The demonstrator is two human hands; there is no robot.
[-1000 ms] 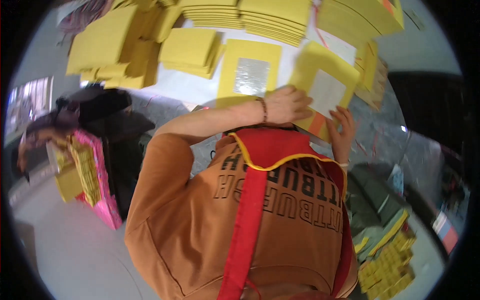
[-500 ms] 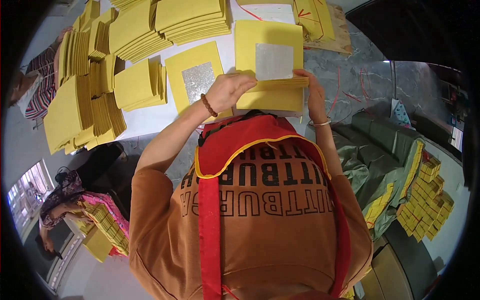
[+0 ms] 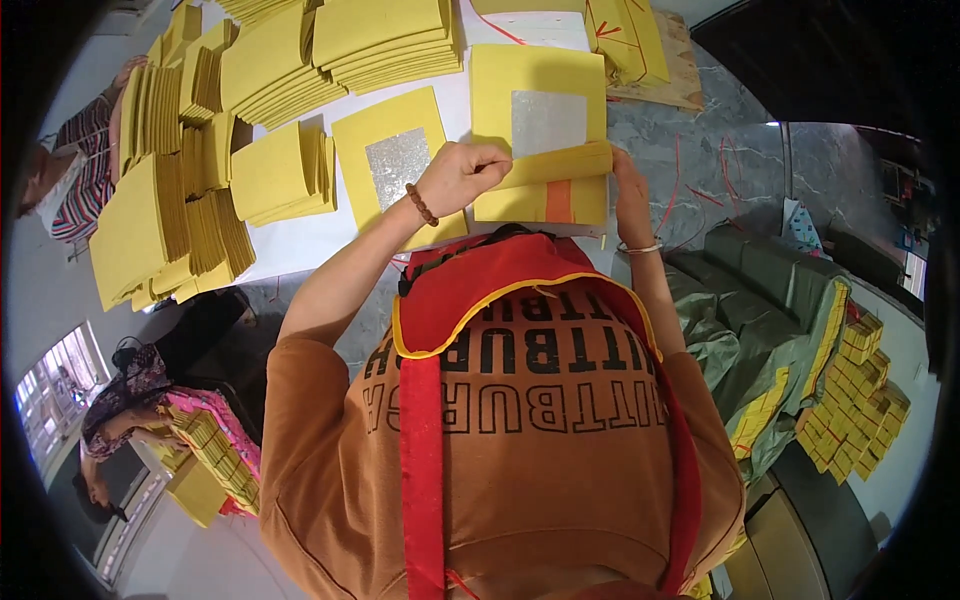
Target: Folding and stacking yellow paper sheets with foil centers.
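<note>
A stack of yellow paper point(image 3: 540, 75) with a silver foil square point(image 3: 548, 122) lies in front of me. Its near part is raised in a narrow folded flap point(image 3: 560, 163). At the flap's left end my left hand point(image 3: 462, 182), with a brown bead bracelet on its wrist, is closed with curled fingers and grips the paper. My right hand point(image 3: 630, 200), wearing a pale bangle, holds the flap's right end, its fingertips partly hidden. Below the flap an orange strip point(image 3: 558, 202) shows on the yellow paper. Another yellow sheet with a silver square point(image 3: 398, 160) lies beside my left hand.
Piles of folded yellow paper point(image 3: 385, 45) cover the white table point(image 3: 310, 240) to the left and far side. A red-tied yellow bundle point(image 3: 628, 45) sits at far right. Yellow bundles point(image 3: 850, 400) are stacked by a green cover. Other people point(image 3: 130, 400) are at the left.
The flap of yellow paper has turned over into a wider band, and an orange strip now shows beneath it. The fingers of my left hand have curled in.
</note>
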